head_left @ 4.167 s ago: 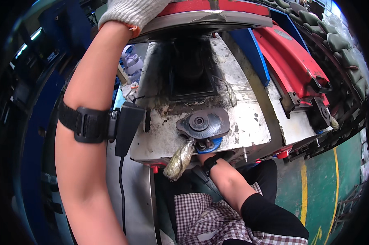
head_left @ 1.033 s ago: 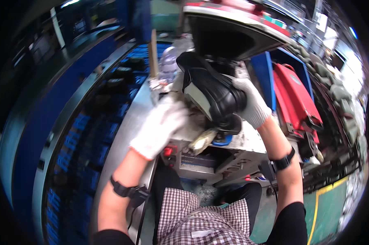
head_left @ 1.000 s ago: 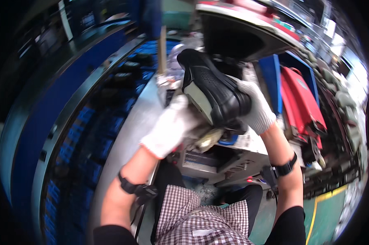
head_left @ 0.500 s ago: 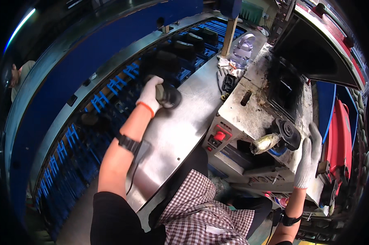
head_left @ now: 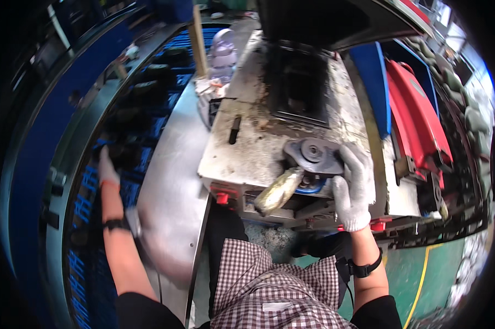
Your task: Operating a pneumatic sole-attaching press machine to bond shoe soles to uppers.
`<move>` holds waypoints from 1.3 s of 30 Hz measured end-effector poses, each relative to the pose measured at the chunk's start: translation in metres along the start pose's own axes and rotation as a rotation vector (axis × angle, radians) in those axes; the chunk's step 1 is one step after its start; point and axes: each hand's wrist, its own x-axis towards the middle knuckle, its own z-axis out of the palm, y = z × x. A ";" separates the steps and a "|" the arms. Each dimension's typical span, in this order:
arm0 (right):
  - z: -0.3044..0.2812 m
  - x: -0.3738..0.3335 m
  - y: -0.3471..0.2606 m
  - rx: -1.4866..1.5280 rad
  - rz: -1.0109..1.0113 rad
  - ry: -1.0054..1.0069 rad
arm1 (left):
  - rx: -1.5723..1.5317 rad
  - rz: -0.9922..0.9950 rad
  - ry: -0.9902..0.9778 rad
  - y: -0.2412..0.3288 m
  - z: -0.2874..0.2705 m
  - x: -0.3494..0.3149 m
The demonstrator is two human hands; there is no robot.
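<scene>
My left hand (head_left: 108,169), in a white glove with an orange cuff, reaches over the blue-slatted conveyor (head_left: 83,200) at the left. Beside its fingers is a dark, rounded object (head_left: 122,153), too dim to name; whether the hand grips it I cannot tell. My right hand (head_left: 355,189), also gloved, is open, with its fingers apart at the right edge of a dark grey metal piece (head_left: 314,152) with a round hub. A handle wrapped in yellowish film (head_left: 280,192) sticks out from that piece toward me. Both sit at the front of a worn, off-white machine (head_left: 244,118).
A bare metal ledge (head_left: 170,159) runs between conveyor and machine. A raised black lid (head_left: 318,22) overhangs the machine's dark recess (head_left: 301,90). Clear purple-tinted plastic (head_left: 223,52) stands beyond a wooden post (head_left: 198,44). Red panels (head_left: 417,115) stand at the right.
My left hand has moved from the ledge, where it held a dark shoe-like object, to the conveyor. My right hand has come to the hub piece. The view has swung right.
</scene>
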 end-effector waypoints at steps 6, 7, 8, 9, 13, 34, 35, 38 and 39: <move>0.000 0.001 0.001 0.001 -0.037 -0.015 | 1.230 0.079 1.302 0.075 -0.159 -0.140; -0.001 0.002 0.001 0.021 -0.027 0.009 | 0.929 0.051 1.123 0.066 -0.180 -0.145; -0.001 0.003 0.001 0.029 -0.025 0.011 | 0.655 -0.047 0.876 0.058 -0.201 -0.148; -0.002 0.003 0.000 0.041 -0.026 0.011 | 0.300 -0.219 0.705 0.050 -0.222 -0.149; -0.003 0.000 0.002 0.010 -0.018 0.018 | 0.367 -0.150 0.493 0.033 -0.265 -0.133; 0.026 0.145 -0.067 1.381 0.398 -0.448 | -0.556 -0.371 -1.070 0.067 0.280 -0.340; 0.022 0.151 -0.050 1.383 0.590 -0.422 | -0.352 -0.148 -1.080 0.070 0.303 -0.340; 0.015 0.175 0.015 1.202 0.887 -0.289 | 0.100 0.245 -0.900 0.087 0.320 -0.349; 0.027 0.183 0.034 1.172 0.919 -0.267 | 0.027 0.410 -1.065 0.101 0.329 -0.347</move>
